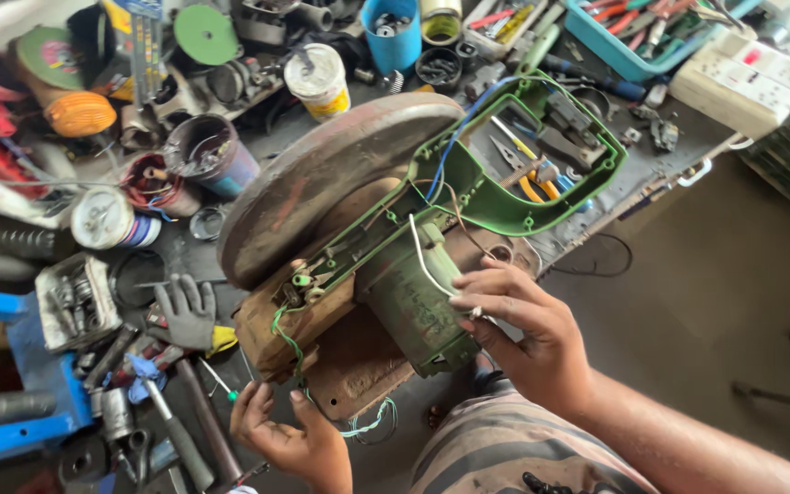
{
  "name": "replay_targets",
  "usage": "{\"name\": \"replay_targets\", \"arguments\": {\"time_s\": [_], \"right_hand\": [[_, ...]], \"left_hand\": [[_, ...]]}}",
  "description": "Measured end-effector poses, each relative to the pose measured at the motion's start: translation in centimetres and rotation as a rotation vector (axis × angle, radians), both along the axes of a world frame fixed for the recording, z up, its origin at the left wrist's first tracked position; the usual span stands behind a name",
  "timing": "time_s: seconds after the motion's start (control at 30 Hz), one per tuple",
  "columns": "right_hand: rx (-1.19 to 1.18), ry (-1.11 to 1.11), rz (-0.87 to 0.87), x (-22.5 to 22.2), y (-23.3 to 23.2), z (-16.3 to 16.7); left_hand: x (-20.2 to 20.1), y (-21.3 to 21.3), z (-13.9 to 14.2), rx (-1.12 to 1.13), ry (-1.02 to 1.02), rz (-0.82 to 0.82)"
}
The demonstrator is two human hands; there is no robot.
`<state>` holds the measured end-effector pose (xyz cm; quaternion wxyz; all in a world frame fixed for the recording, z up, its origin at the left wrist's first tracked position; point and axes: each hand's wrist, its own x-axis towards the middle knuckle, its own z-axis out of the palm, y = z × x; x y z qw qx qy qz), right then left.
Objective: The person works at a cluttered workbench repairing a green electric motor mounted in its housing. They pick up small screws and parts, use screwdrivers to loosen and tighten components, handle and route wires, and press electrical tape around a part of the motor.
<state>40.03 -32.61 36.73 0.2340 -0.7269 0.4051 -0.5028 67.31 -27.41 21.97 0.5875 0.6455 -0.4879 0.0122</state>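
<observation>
My right hand [528, 334] reaches in from the lower right, forearm slanting up across the frame, wrist bent so the fingers curl toward me. That grip pinches a white wire [422, 261] between thumb and fingertips, just against the green motor [413, 306] of the saw [386, 220] lying on its side before me. My left hand [290, 434] sits low, palm up, fingers loosely curled and pressed on a thin green wire [290, 343] that hangs from the saw's near end; the strand trails on to the right of that hand in a pale loop.

Above my right grip the saw's open green handle shell [541, 174] shows blue and white leads inside. The round rusty guard [322, 178] rises above and left of both hands, hiding the counter [596, 206] behind it.

Left of my left hand lie a grey glove [185, 311], a screwdriver [217, 380] and loose sockets. Further left, a small metal tray [75, 302] holds bolts and nuts. Beyond the guard stand a blue cup [391, 32] with small parts in it, a white tub [317, 80], and a dark pot [208, 151]. Far above my right hand a blue bin [633, 46] holds hand tools, with a white socket strip [747, 80] beside it.
</observation>
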Motion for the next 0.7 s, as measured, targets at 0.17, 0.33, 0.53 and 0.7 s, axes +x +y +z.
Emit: {"name": "replay_targets", "arguments": {"time_s": [0.17, 0.33, 0.53, 0.7], "right_hand": [[-0.122, 0.166, -0.012, 0.1, 0.1, 0.5], [-0.286, 0.193, 0.039, -0.8, -1.3, -0.2], [-0.435, 0.188, 0.151, -2.9, -3.7, 0.2], [-0.452, 0.257, 0.258, -6.2, -4.9, 1.5]], "left_hand": [[-1.5, 0.9, 3.6, -0.047, 0.058, -0.141], [-4.6, 0.3, 9.7, -0.178, -0.223, -0.433], [-11.6, -2.8, 15.9, -0.124, -0.291, -0.611], [-15.7, -4.9, 15.3, -0.129, -0.226, -0.579]]}}
